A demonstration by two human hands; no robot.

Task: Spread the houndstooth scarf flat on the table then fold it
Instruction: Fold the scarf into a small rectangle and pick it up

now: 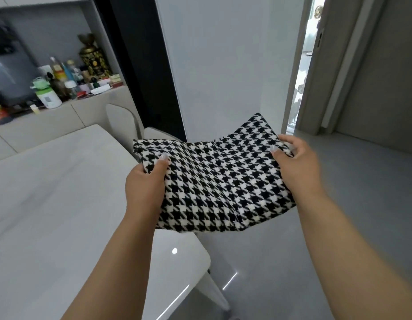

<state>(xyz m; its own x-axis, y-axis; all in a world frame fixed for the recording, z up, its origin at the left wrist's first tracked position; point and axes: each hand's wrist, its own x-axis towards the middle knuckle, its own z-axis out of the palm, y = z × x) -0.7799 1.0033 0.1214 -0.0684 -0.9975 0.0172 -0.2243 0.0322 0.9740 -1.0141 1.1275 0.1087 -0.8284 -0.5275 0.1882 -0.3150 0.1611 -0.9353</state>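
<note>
The houndstooth scarf (220,179) is held in the air between both hands, past the right edge of the white table (61,192) and above the grey floor (350,181). It is seen as a folded, roughly rectangular bundle, sagging slightly in the middle, with its far right corner raised higher than the rest. No part of it is touching the tabletop.

The left side of the scarf is gripped by the left hand (146,181): the thumb is laid on top of the cloth, pointing away from the camera, while the remaining fingers are hidden beneath the fabric, so how they lie cannot be told. The right side is pinched by the right hand (297,162): the thumb is pressed on the upper face near the far right edge, and the other fingers are curled round that edge, with the fabric caught between them.

Behind the scarf, two pale chair backs (121,123) are set against the far end of the table. A counter (50,116) crowded with bottles and jars (50,98) is seen at the upper left, and a door (366,65) stands ajar at the upper right.
</note>
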